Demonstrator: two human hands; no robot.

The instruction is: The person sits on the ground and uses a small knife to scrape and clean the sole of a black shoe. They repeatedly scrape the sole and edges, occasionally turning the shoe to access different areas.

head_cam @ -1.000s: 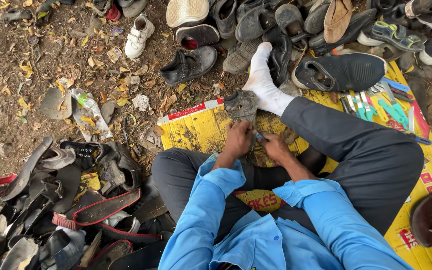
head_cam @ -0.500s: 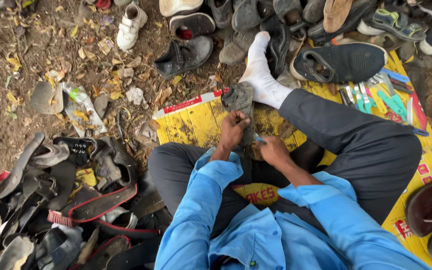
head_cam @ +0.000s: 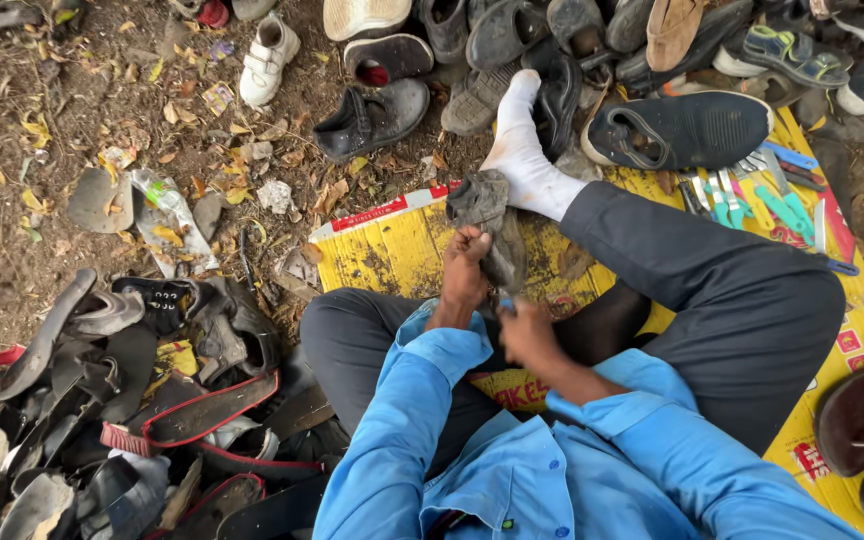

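Worn grey shoe [head_cam: 487, 225], dusty and floppy, gripped by left hand [head_cam: 464, 275]; right hand [head_cam: 524, 335] pinching it.

Worn grey shoe [head_cam: 487, 225], dusty, scuffed, leather creased and slumped. Stands roughly on end over the yellow printed sheet [head_cam: 392, 255], toe end up and away from the person, lower end down between the hands. Upper end lies just beside the white-socked foot [head_cam: 522, 150], touching or nearly so. Left hand [head_cam: 464, 275] is closed round the shoe's left edge at mid-height. Right hand [head_cam: 527, 335] sits at the lower end, pinching something small and bluish against it; what that is cannot be told.
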